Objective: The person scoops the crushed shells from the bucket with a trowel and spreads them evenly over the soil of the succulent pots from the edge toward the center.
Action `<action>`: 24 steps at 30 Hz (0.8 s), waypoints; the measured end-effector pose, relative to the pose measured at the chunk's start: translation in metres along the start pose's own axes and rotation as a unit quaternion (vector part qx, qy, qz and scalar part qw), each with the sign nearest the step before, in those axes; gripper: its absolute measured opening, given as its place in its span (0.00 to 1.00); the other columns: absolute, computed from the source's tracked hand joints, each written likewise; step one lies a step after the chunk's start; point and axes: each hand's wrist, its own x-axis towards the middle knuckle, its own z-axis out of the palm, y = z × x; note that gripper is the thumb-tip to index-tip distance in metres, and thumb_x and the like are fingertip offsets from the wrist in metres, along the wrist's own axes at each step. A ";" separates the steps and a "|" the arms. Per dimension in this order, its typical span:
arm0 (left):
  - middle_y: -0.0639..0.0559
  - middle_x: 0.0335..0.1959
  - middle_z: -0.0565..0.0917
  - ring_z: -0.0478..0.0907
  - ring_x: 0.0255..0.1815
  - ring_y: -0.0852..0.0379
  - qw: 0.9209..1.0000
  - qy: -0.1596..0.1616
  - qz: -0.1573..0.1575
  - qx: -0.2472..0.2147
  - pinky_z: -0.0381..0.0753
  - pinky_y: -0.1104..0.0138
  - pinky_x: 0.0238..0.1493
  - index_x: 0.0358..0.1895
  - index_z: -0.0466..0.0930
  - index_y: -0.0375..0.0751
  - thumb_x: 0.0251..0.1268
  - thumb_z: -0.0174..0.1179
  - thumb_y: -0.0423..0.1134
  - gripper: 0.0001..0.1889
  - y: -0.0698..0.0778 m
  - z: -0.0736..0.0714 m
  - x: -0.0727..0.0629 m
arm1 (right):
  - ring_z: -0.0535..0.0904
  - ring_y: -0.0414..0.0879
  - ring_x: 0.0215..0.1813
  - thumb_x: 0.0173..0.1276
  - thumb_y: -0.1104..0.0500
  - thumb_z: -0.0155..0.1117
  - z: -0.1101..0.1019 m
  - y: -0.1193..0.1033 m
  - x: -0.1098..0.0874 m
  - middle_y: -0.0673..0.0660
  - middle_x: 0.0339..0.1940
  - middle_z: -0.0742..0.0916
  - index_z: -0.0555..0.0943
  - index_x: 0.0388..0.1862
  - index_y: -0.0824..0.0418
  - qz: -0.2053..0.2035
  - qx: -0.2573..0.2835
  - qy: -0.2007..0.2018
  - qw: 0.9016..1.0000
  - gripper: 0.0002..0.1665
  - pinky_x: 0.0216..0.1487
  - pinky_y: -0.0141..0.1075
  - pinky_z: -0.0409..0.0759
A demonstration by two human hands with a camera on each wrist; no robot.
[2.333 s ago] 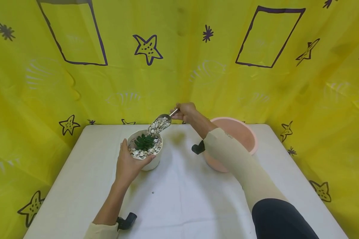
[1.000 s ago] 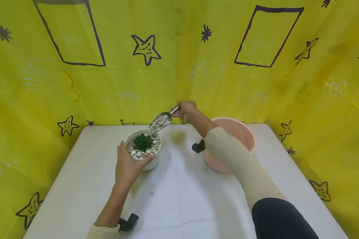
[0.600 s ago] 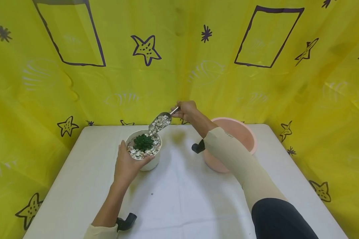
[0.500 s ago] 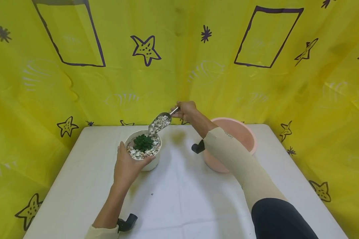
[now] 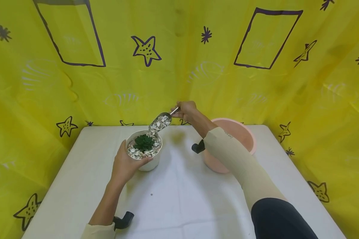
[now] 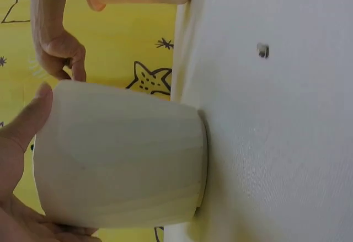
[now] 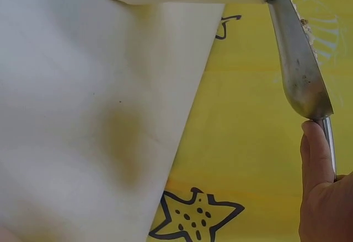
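Note:
My left hand (image 5: pixel 124 164) holds a white plant pot (image 5: pixel 149 165) that stands upright on the table. In the left wrist view its thumb (image 6: pixel 34 115) lies at the pot's rim, with the other fingers round the far side. A green succulent (image 5: pixel 144 142) sits in the pot among pale pebbles (image 5: pixel 137 153). My right hand (image 5: pixel 186 110) grips the handle of a metal scoop (image 7: pixel 298 60). The scoop slopes down to the pot's back right rim, its tip at the edge. Pebbles (image 5: pixel 160 122) lie in it and spill from the tip into the pot.
A pink tub (image 5: pixel 248 134) stands at the right, partly behind my right forearm; its contents are hidden. One small pebble (image 5: pixel 151 194) lies on the white tabletop (image 5: pixel 191 199). A yellow patterned curtain (image 5: pixel 179 76) hangs behind the table. Dark wrist mounts (image 5: pixel 198 146) stick out from both wrists.
Pebbles have slid down toward the scoop's tip and its upper end holds slightly fewer. The scoop has risen slightly since the earliest frame. My left hand has shifted a little left on the pot.

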 end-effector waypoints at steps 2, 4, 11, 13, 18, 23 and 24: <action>0.33 0.75 0.68 0.66 0.75 0.34 1.000 -0.009 0.001 -0.008 0.71 0.37 0.69 0.81 0.55 0.34 0.50 0.84 0.50 0.59 0.000 -0.001 0.000 | 0.86 0.62 0.58 0.86 0.62 0.53 -0.001 0.001 0.000 0.71 0.61 0.85 0.73 0.73 0.70 0.001 0.001 0.000 1.000 0.23 0.43 0.40 0.88; 0.32 0.77 0.64 0.63 0.77 0.33 1.000 -0.014 -0.010 -0.011 0.69 0.37 0.71 0.83 0.50 0.33 0.51 0.84 0.51 0.63 0.001 0.000 -0.002 | 0.86 0.62 0.59 0.86 0.61 0.52 -0.002 0.002 0.001 0.71 0.60 0.85 0.74 0.72 0.70 0.003 0.002 0.001 1.000 0.22 0.43 0.40 0.88; 0.27 0.82 0.50 0.54 0.80 0.27 0.997 0.005 -0.055 0.047 0.61 0.36 0.75 0.84 0.38 0.28 0.51 0.80 0.63 0.72 0.014 0.005 -0.010 | 0.86 0.62 0.59 0.86 0.60 0.52 0.000 0.003 0.003 0.71 0.60 0.85 0.74 0.70 0.72 -0.005 0.006 -0.004 1.000 0.22 0.42 0.40 0.89; 0.26 0.81 0.53 0.57 0.79 0.27 0.997 0.018 -0.045 0.056 0.63 0.35 0.73 0.83 0.42 0.27 0.51 0.81 0.61 0.70 0.016 0.005 -0.010 | 0.85 0.63 0.60 0.86 0.60 0.52 0.001 0.003 0.003 0.72 0.61 0.85 0.74 0.71 0.72 -0.008 0.012 -0.008 1.000 0.22 0.42 0.40 0.89; 0.30 0.75 0.64 0.65 0.74 0.31 0.999 0.023 -0.019 0.033 0.69 0.37 0.71 0.81 0.50 0.28 0.50 0.84 0.55 0.64 0.010 0.003 -0.005 | 0.84 0.64 0.61 0.86 0.62 0.52 0.003 0.003 0.002 0.73 0.63 0.83 0.73 0.72 0.73 -0.011 0.018 -0.015 1.000 0.23 0.42 0.40 0.89; 0.30 0.77 0.64 0.64 0.76 0.31 1.000 -0.002 0.000 0.011 0.68 0.37 0.71 0.82 0.51 0.28 0.50 0.84 0.52 0.63 0.003 -0.002 0.000 | 0.85 0.64 0.60 0.86 0.61 0.52 0.003 0.004 0.002 0.72 0.62 0.84 0.73 0.72 0.72 -0.011 0.012 -0.014 1.000 0.23 0.41 0.40 0.89; 0.30 0.77 0.63 0.63 0.77 0.31 1.000 -0.007 0.002 0.007 0.67 0.37 0.72 0.82 0.50 0.28 0.51 0.84 0.51 0.64 0.003 -0.002 0.001 | 0.85 0.64 0.60 0.86 0.61 0.51 0.003 0.004 0.003 0.72 0.62 0.84 0.72 0.72 0.72 -0.009 0.011 -0.015 1.000 0.23 0.41 0.40 0.89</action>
